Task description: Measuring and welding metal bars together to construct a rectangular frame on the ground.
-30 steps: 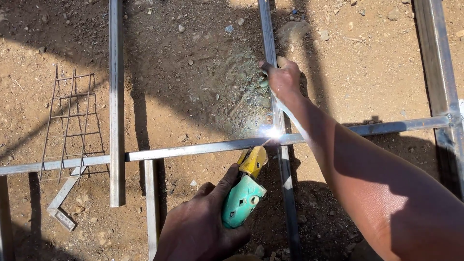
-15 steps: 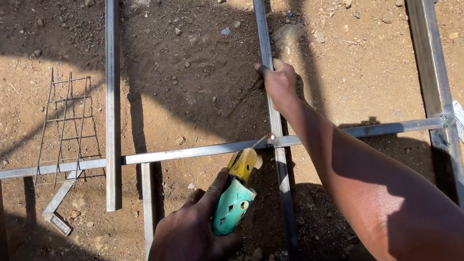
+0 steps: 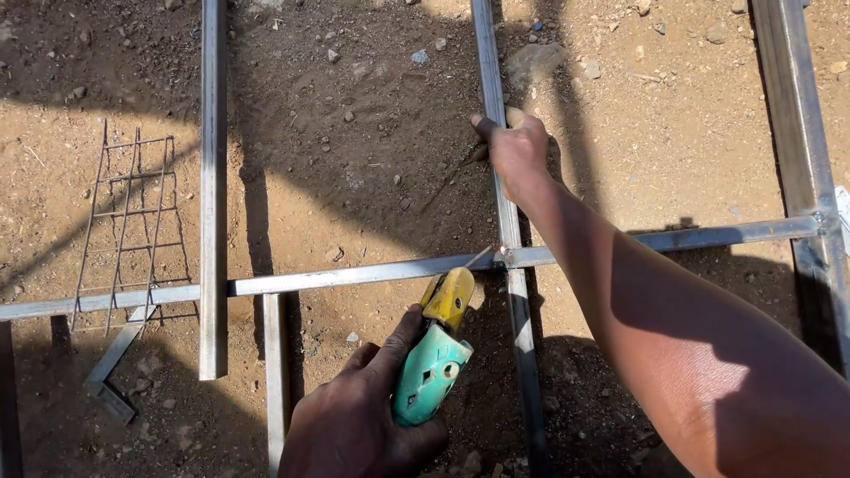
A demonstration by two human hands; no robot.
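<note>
Head view: the left hand (image 3: pixel 359 434) grips a teal and yellow electrode holder (image 3: pixel 434 354), its rod tip at the joint (image 3: pixel 503 257) of 2 steel bars. The right hand (image 3: pixel 516 146) clasps the upright bar (image 3: pixel 492 97) just beyond; heat or spatter could burn it. A wire grid (image 3: pixel 133 221) lies well apart.

Left hand (image 3: pixel 363 425) gripping a teal-and-yellow welding electrode holder (image 3: pixel 434 354) at a steel tube joint (image 3: pixel 505 257), right hand (image 3: pixel 518 146) pressing the upright grey steel tube (image 3: pixel 487 53), brown dirt ground (image 3: pixel 354 159)

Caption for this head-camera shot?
Left hand holds a welding electrode holder at a steel frame joint; right hand steadies a bar.
</note>
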